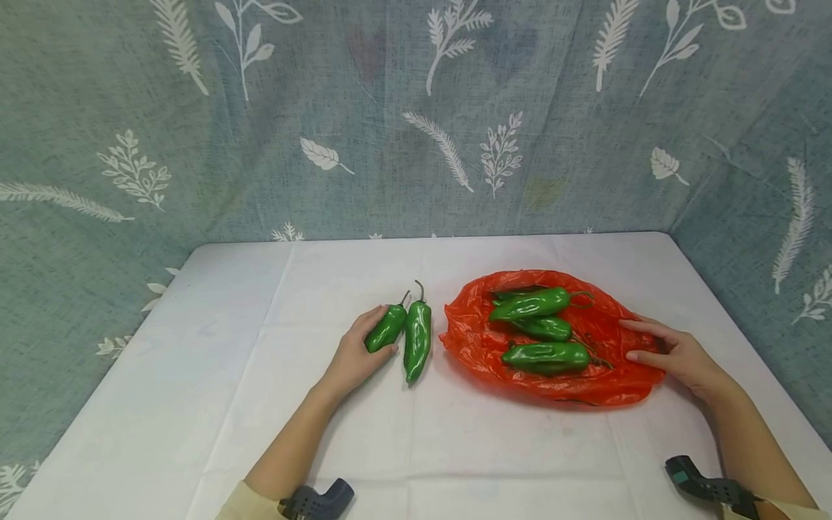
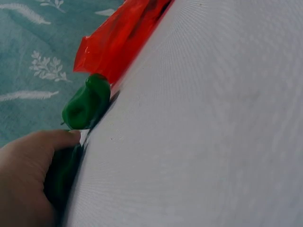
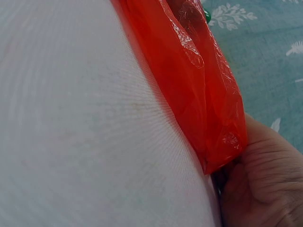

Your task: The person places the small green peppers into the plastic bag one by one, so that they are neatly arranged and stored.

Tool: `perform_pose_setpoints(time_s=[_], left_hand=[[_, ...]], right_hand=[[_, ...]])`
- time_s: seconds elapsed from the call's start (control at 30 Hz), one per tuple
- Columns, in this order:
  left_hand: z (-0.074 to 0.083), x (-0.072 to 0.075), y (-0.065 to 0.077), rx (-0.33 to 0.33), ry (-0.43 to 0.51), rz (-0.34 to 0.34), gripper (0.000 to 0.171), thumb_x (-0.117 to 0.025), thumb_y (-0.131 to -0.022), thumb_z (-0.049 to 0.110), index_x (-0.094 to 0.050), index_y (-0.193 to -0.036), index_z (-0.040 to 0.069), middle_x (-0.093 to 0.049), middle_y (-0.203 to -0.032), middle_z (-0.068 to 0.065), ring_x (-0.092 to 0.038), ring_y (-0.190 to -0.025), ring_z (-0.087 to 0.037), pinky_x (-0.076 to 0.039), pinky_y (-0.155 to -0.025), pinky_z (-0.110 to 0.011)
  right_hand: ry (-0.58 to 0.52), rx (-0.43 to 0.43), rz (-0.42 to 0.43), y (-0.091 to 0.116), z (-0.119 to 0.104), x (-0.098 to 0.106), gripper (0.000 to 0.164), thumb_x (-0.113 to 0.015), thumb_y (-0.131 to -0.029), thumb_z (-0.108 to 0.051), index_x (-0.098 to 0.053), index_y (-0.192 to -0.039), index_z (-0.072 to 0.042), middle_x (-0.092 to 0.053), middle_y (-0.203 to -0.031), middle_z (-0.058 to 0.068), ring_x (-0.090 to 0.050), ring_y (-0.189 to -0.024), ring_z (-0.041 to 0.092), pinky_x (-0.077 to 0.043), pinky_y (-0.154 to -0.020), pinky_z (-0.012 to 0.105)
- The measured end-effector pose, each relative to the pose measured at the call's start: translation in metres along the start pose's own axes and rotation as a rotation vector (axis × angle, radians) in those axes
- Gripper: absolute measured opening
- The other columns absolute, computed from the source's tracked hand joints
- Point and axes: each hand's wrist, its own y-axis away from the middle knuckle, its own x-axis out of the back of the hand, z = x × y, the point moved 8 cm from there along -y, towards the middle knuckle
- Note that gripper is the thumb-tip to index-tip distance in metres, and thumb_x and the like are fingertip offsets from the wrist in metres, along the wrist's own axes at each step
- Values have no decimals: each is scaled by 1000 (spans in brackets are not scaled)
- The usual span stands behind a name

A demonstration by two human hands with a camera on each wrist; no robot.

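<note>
My left hand [image 1: 354, 357] grips a glossy green chili pepper [image 1: 388, 328] between thumb and fingers, low over the white table. Just right of it lies a second green pepper [image 1: 418, 343], its stem pointing away from me. In the left wrist view my thumb tip is close to that second pepper [image 2: 87, 104]. On the right, a crumpled red plastic bag [image 1: 611, 325] lies spread out, with several green peppers [image 1: 539, 306] in it. My right hand [image 1: 685, 361] holds the right edge of the bag; its fingertips are partly hidden by the plastic [image 3: 189, 99] in the right wrist view.
The white cloth-covered table [image 1: 260, 404] has its far edge against a blue-green curtain [image 1: 364, 195] with white leaf prints. More of this fabric hangs along the left and right sides. Dark wrist devices [image 1: 321, 500] sit on both forearms.
</note>
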Motion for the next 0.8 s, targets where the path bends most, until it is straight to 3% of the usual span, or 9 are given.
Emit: perform_pose_setpoints(time_s=[0.1,0.2,0.27,0.37,0.43,0.5,0.6,0.8], left_hand=[[-1,3,0,-8,3,36,68,-71,-83,18,-41,-144,14,-42,-145,-11,-39,-133,-32,-34,-107,-50],[-2,5,0,-26,21,61,63,-70,-85,18,-44,-142,14,-43,-145,-10,-39,-134,-32,-33,-108,-50],[-2,6,0,-35,30,67,60,-70,-86,20,-46,-141,14,-42,-146,-10,-37,-135,-32,-31,-109,-49],[-2,7,0,-37,35,72,57,-69,-87,22,-49,-139,15,-41,-147,-9,-34,-137,-32,-29,-110,-49],[-2,9,0,-35,38,79,55,-69,-87,22,-50,-138,15,-41,-147,-9,-34,-137,-32,-28,-110,-49],[-3,10,0,-33,41,85,55,-69,-87,21,-51,-138,15,-41,-147,-9,-34,-137,-32,-28,-110,-49],[-4,12,-1,-20,42,93,54,-69,-87,21,-51,-137,15,-40,-147,-9,-34,-137,-32,-28,-111,-49],[-1,16,-4,-11,76,113,54,-70,-86,21,-52,-137,18,-40,-148,-6,-33,-138,-29,-27,-111,-48]], right_hand=[[13,-2,-1,0,0,0,54,-64,-90,-25,-47,-140,-17,-28,-154,12,-22,-139,37,-37,-91,10],[15,-7,-4,0,-1,0,54,-64,-90,-25,-46,-141,-18,-27,-154,10,-21,-139,38,-38,-105,36],[20,-11,-5,1,-1,0,54,-64,-90,-26,-46,-141,-19,-27,-154,9,-21,-139,39,-36,-105,47],[20,-8,-4,1,-2,1,55,-64,-90,-26,-46,-141,-18,-28,-154,8,-21,-139,39,-39,-103,34],[22,-9,-3,1,-2,0,55,-64,-90,-26,-46,-141,-18,-28,-154,8,-22,-139,39,-39,-103,33],[9,-9,-5,1,-3,0,55,-65,-90,-25,-46,-140,-17,-28,-154,10,-21,-138,40,-37,-106,42],[-19,-10,-10,0,-4,-1,55,-65,-89,-25,-46,-140,-16,-25,-154,16,-18,-138,45,-27,-102,65],[-55,-5,-7,0,-5,-1,55,-66,-89,-24,-47,-140,-15,-24,-153,21,-16,-137,47,-23,-101,69]])
